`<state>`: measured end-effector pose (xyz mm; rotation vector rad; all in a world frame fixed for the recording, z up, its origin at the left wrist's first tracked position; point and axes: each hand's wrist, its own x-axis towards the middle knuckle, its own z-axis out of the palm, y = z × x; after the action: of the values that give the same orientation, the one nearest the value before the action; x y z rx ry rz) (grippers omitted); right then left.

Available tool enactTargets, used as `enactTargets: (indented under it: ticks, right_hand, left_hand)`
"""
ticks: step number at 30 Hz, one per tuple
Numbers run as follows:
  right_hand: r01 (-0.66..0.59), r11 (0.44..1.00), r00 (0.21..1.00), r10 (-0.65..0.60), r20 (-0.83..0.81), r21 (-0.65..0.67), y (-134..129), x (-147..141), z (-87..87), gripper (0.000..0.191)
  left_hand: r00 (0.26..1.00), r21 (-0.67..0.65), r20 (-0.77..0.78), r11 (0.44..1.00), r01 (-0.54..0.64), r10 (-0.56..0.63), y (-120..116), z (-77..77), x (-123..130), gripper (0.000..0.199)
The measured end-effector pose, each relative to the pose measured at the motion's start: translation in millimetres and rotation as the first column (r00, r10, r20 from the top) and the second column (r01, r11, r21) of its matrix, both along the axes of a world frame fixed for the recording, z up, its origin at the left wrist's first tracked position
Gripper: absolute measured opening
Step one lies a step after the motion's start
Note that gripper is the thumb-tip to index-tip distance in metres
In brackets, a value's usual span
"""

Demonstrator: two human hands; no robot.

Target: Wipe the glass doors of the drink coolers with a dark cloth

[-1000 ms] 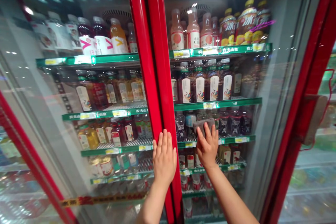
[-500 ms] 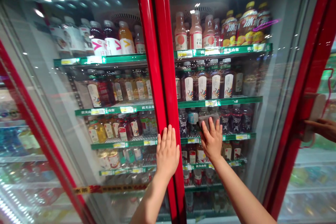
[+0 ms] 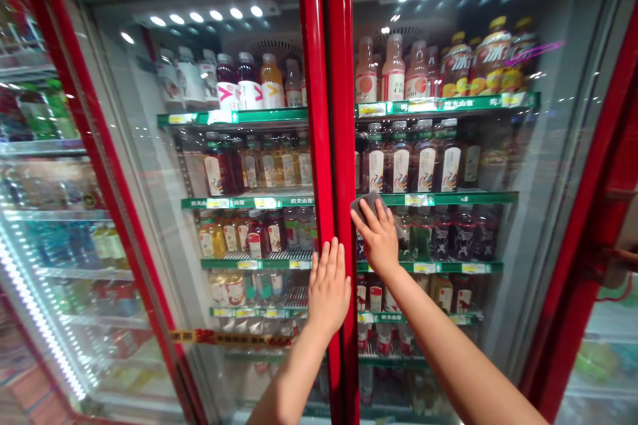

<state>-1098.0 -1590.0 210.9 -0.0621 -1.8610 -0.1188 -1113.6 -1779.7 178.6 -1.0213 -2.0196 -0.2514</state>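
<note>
My left hand [image 3: 329,289] lies flat with fingers stretched upward against the red door frame [image 3: 323,146] in the middle of the drinks fridge. To its right and a little higher, my right hand [image 3: 379,239] presses a grey sponge [image 3: 369,199] to the glass of the right door, close beside the frame. The fingers are spread over the sponge and cover part of it. Behind the glass, dark juice bottles [image 3: 400,166] with white labels stand on a green-edged shelf [image 3: 448,198], just above the right hand.
Pink bottles [image 3: 393,73] and iced tea bottles [image 3: 456,66] fill the upper right shelf. More bottles [image 3: 249,86] stand behind the left door. Another open-looking cooler [image 3: 74,186] is at the left. At the right edge, part of another person's hand [image 3: 625,255] shows, blurred.
My right hand has slid the sponge left and slightly up across the glass, toward the central frame. My left hand stays on the frame. The view has shifted left.
</note>
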Motion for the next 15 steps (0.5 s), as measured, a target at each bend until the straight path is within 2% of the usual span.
enactTargets:
  ticks: [3,5,6,9,11,13,15]
  right_hand:
    - [-0.046,0.993,0.997,0.038,0.069,0.108,6,10,-17.3,0.061]
    - [-0.062,0.990,0.997,0.056,0.050,0.126,18,18,-17.8,0.057]
    - [-0.061,0.992,0.998,0.060,0.013,0.109,23,19,-12.3,0.056]
    - [-0.069,0.998,0.982,0.068,-0.179,0.003,25,15,23.7,0.057]
    - [-0.092,0.996,0.967,0.094,-0.235,0.017,13,7,55.7,0.057]
    - [-0.112,0.980,0.983,0.133,-0.127,0.164,-3,-1,88.5,0.056]
    - [-0.136,0.933,0.991,0.123,0.059,0.334,-16,-9,123.8,0.053]
  left_hand:
    - [1.000,0.011,-0.026,1.000,-0.005,0.005,-8,0.0,1,0.082]
    - [0.999,0.022,-0.045,1.000,-0.011,0.012,-15,2.6,-1,0.081]
    - [0.998,0.028,-0.053,1.000,-0.015,0.017,-19,5.0,-3,0.081]
    - [0.997,0.047,-0.075,0.999,-0.024,0.027,-28,15.9,-7,0.081]
    - [0.995,0.059,-0.095,0.998,-0.026,0.032,-32,24.2,-9,0.080]
    - [0.992,0.066,-0.120,0.997,-0.034,0.042,-37,31.2,-9,0.079]
    - [0.989,0.068,-0.140,0.997,-0.047,0.056,-42,36.9,-10,0.079]
